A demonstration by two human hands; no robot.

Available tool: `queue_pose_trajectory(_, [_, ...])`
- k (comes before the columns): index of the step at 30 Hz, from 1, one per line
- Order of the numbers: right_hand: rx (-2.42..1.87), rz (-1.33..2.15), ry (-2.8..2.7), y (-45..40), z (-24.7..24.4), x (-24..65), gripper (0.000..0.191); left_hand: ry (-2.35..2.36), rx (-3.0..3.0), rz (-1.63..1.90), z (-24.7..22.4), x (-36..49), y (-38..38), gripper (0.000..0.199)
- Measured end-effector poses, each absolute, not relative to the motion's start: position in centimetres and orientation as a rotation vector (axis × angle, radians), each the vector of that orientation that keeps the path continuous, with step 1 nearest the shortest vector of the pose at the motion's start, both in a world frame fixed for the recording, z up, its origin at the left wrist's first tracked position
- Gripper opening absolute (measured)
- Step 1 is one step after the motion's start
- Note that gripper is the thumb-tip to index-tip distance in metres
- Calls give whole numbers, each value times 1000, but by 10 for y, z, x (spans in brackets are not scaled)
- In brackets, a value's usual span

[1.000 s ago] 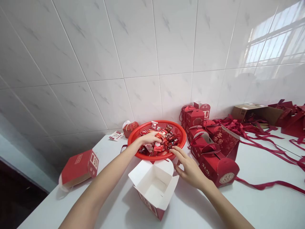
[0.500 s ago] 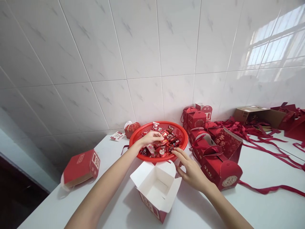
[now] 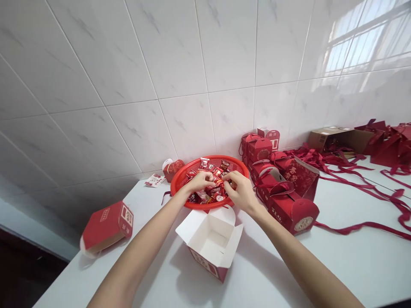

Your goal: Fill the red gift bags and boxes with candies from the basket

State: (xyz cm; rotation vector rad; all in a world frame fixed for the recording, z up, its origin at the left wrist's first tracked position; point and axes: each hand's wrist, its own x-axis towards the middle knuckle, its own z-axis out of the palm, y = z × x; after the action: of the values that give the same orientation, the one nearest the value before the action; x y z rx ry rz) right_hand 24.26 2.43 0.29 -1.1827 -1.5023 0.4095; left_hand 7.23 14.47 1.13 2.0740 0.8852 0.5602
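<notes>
Both hands are over a red plastic basket (image 3: 178,179) full of wrapped candies (image 3: 204,195). My left hand (image 3: 201,181) is closed above the left middle of the candies, fingers curled; what it holds, if anything, is too small to make out. My right hand (image 3: 239,190) reaches over the basket's right side with thumb and fingertips pinched together among the candies; what lies between them is hidden. In front of the basket stands an open box (image 3: 213,241), red outside and white inside, its flaps spread and no candy visible in it.
Closed red boxes (image 3: 289,209) stand in rows right of the basket. Dark red ribbons (image 3: 349,171) trail over the right of the white table (image 3: 343,269), by a cardboard box (image 3: 324,137). Another red box (image 3: 107,226) lies at the left; a small heart-patterned box (image 3: 173,169) stands behind.
My right hand has moved from the basket's right rim in over the candies, and its fingers have closed. My left hand has curled its fingers more. The view has shifted slightly.
</notes>
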Motion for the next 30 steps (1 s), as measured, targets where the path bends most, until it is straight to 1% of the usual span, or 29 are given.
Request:
queue_pose_trajectory(2, [-1216,525,-1447,45,12,236,12,909,2129,589,10,73,146,35])
queue_pose_trajectory(5, [-1262,682,-1341,77,11,230,8,950,2211,644,11,75,146,36])
queue_pose_trajectory(9, [-1250,866,-1224,99,-2,228,13,972,2289,698,12,79,144,41])
queue_pose_trajectory(12, [-1202,902,-1131,102,-7,231,11,987,2329,700,9,82,145,41])
queue_pose_trajectory(15, [-1149,889,-1041,102,-8,235,10,1011,2369,656,6,83,147,35])
queue_pose_trajectory(20, [-1055,885,-898,100,-7,237,10,1084,2468,511,2,83,149,9])
queue_pose_trajectory(21, [-1032,886,-872,99,-6,237,10,1093,2491,446,1,83,149,9])
queue_pose_trajectory(25, [-945,921,-798,94,-3,238,14,1090,2581,143,-3,86,149,24])
queue_pose_trajectory(30, [-866,982,-715,92,1,238,18,1187,2672,-87,-5,89,148,39])
